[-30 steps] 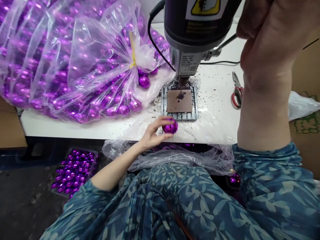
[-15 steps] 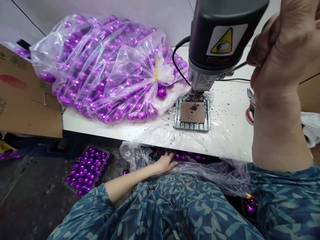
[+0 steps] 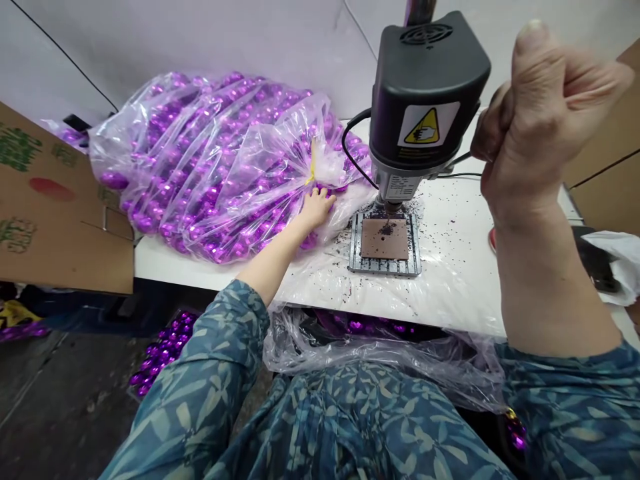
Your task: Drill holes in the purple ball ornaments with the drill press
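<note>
My left hand (image 3: 317, 205) reaches across the white table to the loose purple balls beside the tied neck of a big clear plastic bag (image 3: 210, 180). Its fingers are spread over the balls, and no grip on one shows. A yellow tie (image 3: 313, 163) closes the bag, which is full of shiny purple balls. My right hand (image 3: 535, 127) is a raised fist around the lever (image 3: 461, 159) of a small bench drill press (image 3: 425, 100); the lever's end is hidden inside it. Under the drill, a brown plate with a hole (image 3: 384, 239) lies on the slotted metal base (image 3: 385, 268).
Dark shavings litter the white table (image 3: 450, 280) around the base. Below its front edge, a clear plastic sheet (image 3: 375, 350) hangs over an opening with purple balls. A cardboard box (image 3: 65, 233) stands left; a tray of purple balls (image 3: 167, 343) sits on the floor.
My left hand has risen from the opening under the table edge to the balls by the bag's neck. My right hand stays on the lever; the view has shifted.
</note>
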The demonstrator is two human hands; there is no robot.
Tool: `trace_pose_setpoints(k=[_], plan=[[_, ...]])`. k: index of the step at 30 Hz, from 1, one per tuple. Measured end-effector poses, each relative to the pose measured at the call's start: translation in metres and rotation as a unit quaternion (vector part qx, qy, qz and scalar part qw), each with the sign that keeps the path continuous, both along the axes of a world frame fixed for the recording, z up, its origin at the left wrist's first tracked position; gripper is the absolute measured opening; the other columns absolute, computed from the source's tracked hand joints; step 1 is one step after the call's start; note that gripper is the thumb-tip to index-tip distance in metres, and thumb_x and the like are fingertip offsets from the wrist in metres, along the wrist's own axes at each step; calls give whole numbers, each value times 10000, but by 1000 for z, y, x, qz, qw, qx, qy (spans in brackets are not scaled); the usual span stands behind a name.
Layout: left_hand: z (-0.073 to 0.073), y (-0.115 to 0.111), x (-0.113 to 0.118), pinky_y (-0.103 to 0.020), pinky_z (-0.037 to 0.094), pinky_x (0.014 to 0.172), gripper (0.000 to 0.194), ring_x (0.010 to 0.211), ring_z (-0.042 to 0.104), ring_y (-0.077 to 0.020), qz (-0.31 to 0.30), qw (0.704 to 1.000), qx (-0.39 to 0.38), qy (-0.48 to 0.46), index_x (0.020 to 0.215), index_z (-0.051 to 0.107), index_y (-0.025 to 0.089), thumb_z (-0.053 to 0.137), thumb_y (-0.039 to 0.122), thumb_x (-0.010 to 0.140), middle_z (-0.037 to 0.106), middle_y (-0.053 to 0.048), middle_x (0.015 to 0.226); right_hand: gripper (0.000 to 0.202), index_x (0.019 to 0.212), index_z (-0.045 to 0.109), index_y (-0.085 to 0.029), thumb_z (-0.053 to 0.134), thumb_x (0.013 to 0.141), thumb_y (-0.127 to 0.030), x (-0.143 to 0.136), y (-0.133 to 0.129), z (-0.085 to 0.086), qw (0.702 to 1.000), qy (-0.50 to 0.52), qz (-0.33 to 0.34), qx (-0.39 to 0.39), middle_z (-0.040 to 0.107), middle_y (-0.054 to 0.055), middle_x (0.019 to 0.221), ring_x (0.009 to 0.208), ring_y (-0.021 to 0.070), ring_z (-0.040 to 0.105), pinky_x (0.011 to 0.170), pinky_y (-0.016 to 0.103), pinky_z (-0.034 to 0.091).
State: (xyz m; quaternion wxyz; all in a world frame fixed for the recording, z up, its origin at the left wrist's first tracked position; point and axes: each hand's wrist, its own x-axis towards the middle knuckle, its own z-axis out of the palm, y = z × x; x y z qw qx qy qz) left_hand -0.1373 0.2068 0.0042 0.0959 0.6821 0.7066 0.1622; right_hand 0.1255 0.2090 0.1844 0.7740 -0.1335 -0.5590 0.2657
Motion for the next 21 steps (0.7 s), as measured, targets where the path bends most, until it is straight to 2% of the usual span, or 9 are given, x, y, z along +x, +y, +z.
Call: trace_pose_setpoints(k=[2, 3, 5, 7, 8, 11, 13, 15, 21], plan=[[-3, 4, -5, -688, 340, 1211, 211, 1397, 530, -449, -5, 1000, 9, -2, 1028, 758, 200, 700, 79, 865, 662, -185, 1290, 830, 415, 320, -213, 770, 637, -874, 1, 0, 0, 1000, 0, 9, -5, 183, -53, 355, 292, 47, 245, 383, 326, -1], [-3, 3, -9, -670, 357, 1207, 215, 1371, 549, -433, -5, 999, 34, -33, 1062, 757, 205, 711, 110, 874, 666, -179, 1280, 826, 419, 319, -212, 769, 652, -864, 1, 0, 0, 1000, -3, 11, -7, 187, -53, 359, 295, 46, 252, 388, 329, -2], [3, -3, -17, -604, 443, 1155, 245, 1280, 611, -379, 7, 981, 106, -164, 1170, 730, 220, 727, 224, 925, 678, -162, 1252, 842, 421, 287, -216, 746, 654, -883, 2, 0, -1, 1000, -2, 9, -2, 166, -57, 358, 292, 42, 242, 392, 339, -8], [11, -16, -22, -528, 540, 1041, 294, 1161, 671, -317, 16, 927, 150, -342, 1256, 683, 249, 676, 401, 1005, 696, -144, 1222, 862, 423, 256, -219, 709, 628, -923, 2, 1, -1, 1000, -7, 1, 5, 140, -59, 356, 287, 40, 236, 389, 342, 0], [16, -25, -22, -502, 572, 979, 335, 1107, 693, -296, 11, 894, 146, -423, 1276, 664, 260, 620, 491, 1038, 707, -139, 1208, 867, 431, 244, -216, 694, 625, -931, 2, 2, -1, 1000, -10, -5, 6, 136, -59, 362, 291, 36, 239, 392, 335, 10], [27, -58, -9, -474, 618, 848, 522, 985, 727, -272, -37, 816, 50, -575, 1278, 653, 260, 448, 686, 1057, 738, -143, 1171, 854, 479, 222, -197, 699, 661, -882, 2, 5, -2, 1000, -23, -13, 1, 154, -57, 398, 333, 22, 261, 431, 301, 41], [30, -77, 5, -460, 623, 789, 576, 898, 729, -254, -60, 788, -15, -613, 1251, 664, 255, 448, 741, 1028, 752, -140, 1131, 851, 490, 207, -202, 703, 671, -869, 1, 7, -3, 1000, -17, -8, 13, 138, -56, 407, 345, 21, 248, 450, 298, 31], [27, -90, 19, -442, 615, 743, 557, 811, 714, -230, -63, 771, -53, -631, 1191, 676, 254, 529, 752, 988, 762, -129, 1075, 847, 487, 194, -221, 678, 678, -890, 1, 9, -5, 1000, -6, -7, 27, 109, -59, 403, 336, 28, 229, 443, 311, 20], [3, -95, 42, -445, 623, 770, 619, 819, 723, -240, -38, 758, -74, -647, 1093, 674, 223, 559, 814, 948, 783, -144, 997, 776, 492, 237, -213, 728, 747, -756, 4, 9, -7, 999, -27, 2, 36, 199, -53, 408, 355, 31, 256, 470, 307, 65]])
